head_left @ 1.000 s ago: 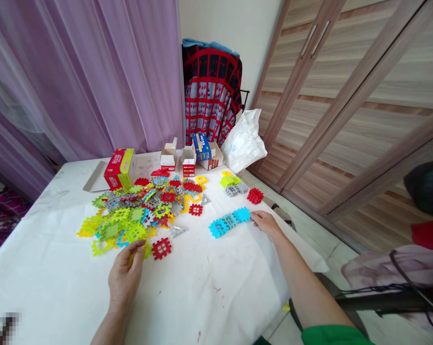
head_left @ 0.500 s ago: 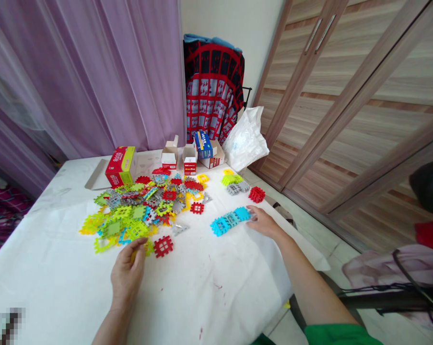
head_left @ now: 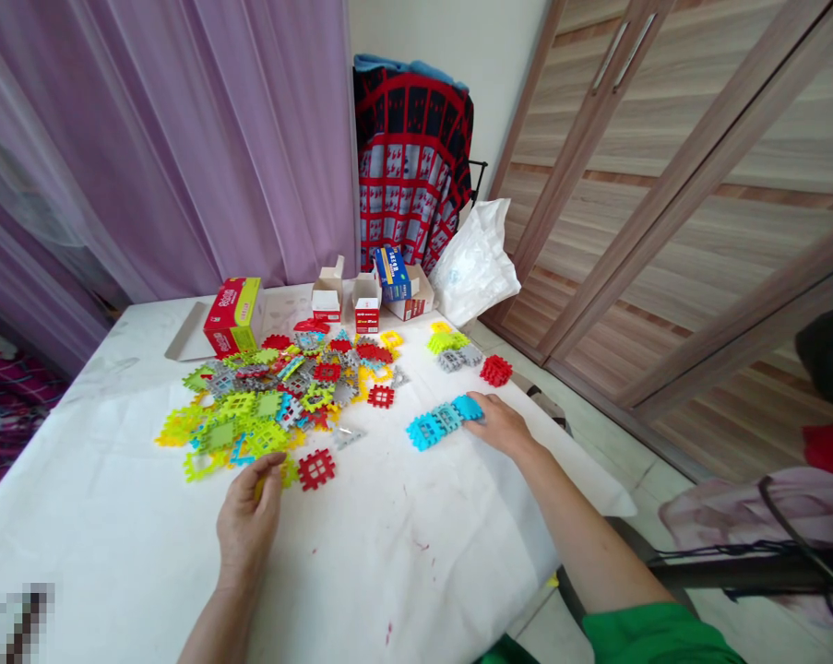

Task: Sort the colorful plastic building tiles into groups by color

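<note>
1. The right hand is partly closed, its fingers and thumb set around the right end of a row of bright-blue, notched plastic window-shaped pieces.
2. This blue row lies slantwise on the right part of a surface covered in white cloth, well apart from the left hand.
3. The left hand is half curled at the near edge of the heap, thumb against fingers, with a mostly hidden yellow plastic piece between them.
4. Just right of the left fingertips lies a flat dark-red square plastic piece with notched edges.
5. Beyond the left hand spreads a loose heap of lime, yellow, grey, red and blue plastic pieces.
6. Past the blue row sit a compact red stack of notched pieces and, to its left, a small group of grey, lime and yellow pieces.
7. A red-and-yellow cardboard box stands behind the heap, at its left.
</note>
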The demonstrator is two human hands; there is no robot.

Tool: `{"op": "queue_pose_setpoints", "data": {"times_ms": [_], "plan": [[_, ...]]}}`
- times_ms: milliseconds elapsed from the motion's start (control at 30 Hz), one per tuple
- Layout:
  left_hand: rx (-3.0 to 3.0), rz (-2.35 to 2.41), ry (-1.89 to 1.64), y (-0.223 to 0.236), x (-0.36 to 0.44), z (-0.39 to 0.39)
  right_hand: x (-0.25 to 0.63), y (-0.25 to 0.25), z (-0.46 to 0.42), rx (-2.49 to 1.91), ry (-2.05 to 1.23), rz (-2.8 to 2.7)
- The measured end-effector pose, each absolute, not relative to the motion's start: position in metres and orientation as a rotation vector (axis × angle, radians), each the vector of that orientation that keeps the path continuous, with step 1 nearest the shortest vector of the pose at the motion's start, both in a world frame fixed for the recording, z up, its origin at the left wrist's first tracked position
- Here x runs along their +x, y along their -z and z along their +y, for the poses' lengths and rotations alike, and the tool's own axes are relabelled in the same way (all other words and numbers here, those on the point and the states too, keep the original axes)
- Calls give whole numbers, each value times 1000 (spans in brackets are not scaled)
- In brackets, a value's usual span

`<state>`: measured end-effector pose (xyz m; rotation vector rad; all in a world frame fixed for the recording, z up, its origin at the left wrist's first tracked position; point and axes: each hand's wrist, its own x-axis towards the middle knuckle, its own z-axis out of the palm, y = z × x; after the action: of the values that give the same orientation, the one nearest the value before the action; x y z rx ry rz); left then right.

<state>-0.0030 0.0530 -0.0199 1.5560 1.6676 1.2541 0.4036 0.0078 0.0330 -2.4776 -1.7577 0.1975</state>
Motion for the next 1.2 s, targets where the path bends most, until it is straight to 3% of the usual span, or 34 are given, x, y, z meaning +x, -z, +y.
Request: {"op": "queue_pose_setpoints", "data": {"times_ms": [1033,1200], "plan": [[1608,1649,-1290,21,-2,53,420,-32,8,-2402,-311,-1757],[1624,1645,-1302,18,0,52,392,-49,16,-2216,-166,-1687]]}}
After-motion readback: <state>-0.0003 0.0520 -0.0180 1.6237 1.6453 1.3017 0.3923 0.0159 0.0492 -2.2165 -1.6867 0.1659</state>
